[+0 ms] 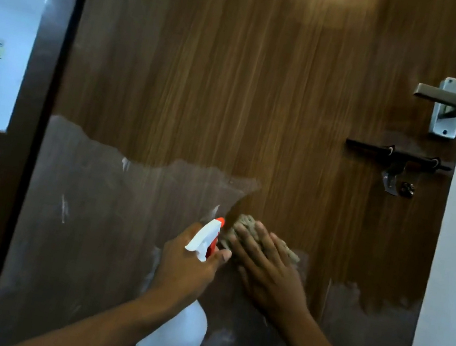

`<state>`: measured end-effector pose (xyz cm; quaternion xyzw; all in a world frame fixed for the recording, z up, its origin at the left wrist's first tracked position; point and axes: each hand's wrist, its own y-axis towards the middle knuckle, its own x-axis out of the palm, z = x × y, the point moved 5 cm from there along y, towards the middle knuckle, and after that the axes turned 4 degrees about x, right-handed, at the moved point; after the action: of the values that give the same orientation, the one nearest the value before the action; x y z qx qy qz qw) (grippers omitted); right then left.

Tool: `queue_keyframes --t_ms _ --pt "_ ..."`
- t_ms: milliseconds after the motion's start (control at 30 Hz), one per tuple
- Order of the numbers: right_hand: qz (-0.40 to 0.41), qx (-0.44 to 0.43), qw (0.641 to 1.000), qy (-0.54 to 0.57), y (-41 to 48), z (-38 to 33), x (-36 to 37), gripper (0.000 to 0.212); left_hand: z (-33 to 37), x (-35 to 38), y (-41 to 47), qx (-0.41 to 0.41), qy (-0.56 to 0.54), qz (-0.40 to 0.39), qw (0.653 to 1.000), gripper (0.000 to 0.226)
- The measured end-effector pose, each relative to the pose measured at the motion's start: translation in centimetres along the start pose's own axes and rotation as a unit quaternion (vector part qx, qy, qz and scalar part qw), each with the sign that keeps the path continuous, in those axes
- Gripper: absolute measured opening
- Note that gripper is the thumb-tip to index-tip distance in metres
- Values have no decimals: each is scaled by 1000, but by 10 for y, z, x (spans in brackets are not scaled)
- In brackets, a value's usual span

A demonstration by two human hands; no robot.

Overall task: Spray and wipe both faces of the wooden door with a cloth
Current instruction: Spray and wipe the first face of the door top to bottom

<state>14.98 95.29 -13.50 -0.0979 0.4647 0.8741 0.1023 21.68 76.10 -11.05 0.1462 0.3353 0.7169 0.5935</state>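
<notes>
- Brown wood-grain door (pixel 236 83) stands ajar and fills the view. Its upper half looks clean, as does the part round the silver lever handle (pixel 446 101) and the black sliding bolt (pixel 396 160).
- A greyish hazy film (pixel 83 223) covers the lower left and a patch at lower right. I judge this is the part left to wipe. The other face is out of sight, so the job is probably half done at most.
- The translucent white plastic spray bottle (pixel 176 340), with its orange-tipped nozzle towards the door, is gripped round the neck by the left hand (pixel 185 269).
- The right hand (pixel 267 268) lies flat with straight fingers, pressing the crumpled grey-beige cloth (pixel 245 224) against the door at the film's edge.
</notes>
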Motion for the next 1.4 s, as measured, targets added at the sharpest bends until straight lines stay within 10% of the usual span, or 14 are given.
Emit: queue_keyframes --t_ms 233,467,700,1000,1200,1400 --pt "47 317 946 47 75 35 -29 61 -20 -52 11 -37 -58 38 997 42" --pt "8 11 999 -36 57 -26 -6 61 -22 -92 22 -2 -23 52 998 52" --pt "23 328 944 27 96 5 -31 62 -41 -119 25 -4 -22 56 998 51" --pt "6 -57 997 -51 85 -95 1 63 -64 -165 25 14 -3 101 995 42" --pt "25 227 973 34 144 -72 -20 59 -81 -187 28 -11 -11 109 994 50" --pt "10 42 999 -17 187 -136 2 61 -73 -208 39 21 36 112 993 50"
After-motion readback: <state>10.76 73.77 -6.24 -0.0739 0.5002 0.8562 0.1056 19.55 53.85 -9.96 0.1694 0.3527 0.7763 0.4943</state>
